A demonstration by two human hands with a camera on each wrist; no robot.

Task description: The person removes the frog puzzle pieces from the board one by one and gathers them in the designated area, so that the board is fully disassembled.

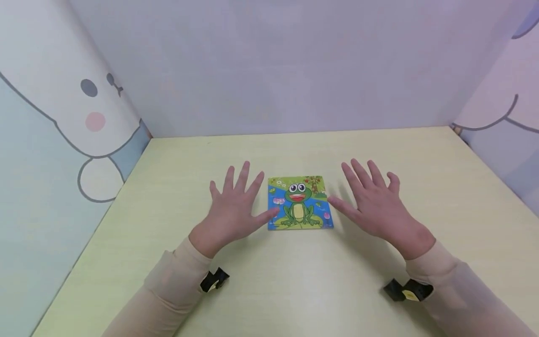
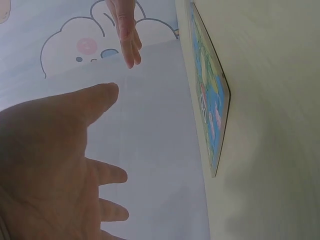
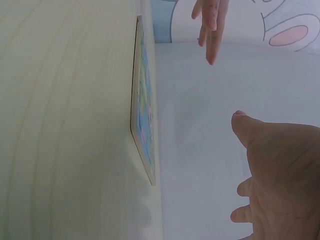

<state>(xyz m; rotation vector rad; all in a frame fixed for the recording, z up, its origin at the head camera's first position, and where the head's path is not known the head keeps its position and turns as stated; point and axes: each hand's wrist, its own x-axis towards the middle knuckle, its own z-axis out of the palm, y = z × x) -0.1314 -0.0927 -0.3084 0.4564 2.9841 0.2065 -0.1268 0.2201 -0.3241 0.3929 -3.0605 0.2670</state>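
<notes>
A square frog picture board (image 1: 298,206), thin and colourful, lies flat on the pale wooden table (image 1: 269,290). My left hand (image 1: 233,208) hovers over the table on the board's left side, fingers spread, its thumb above the board's edge in the head view. On the other side my right hand (image 1: 376,206) is also held up with fingers apart, the thumb pointing towards the board's right edge. Both wrist views show a gap between the hands and the board (image 2: 210,95). Neither hand holds anything.
A plain pale wall (image 1: 269,65) stands behind the table. Side panels with cartoon animals (image 1: 97,135) border it left and right. Each sleeve carries a small black wrist device (image 1: 214,280).
</notes>
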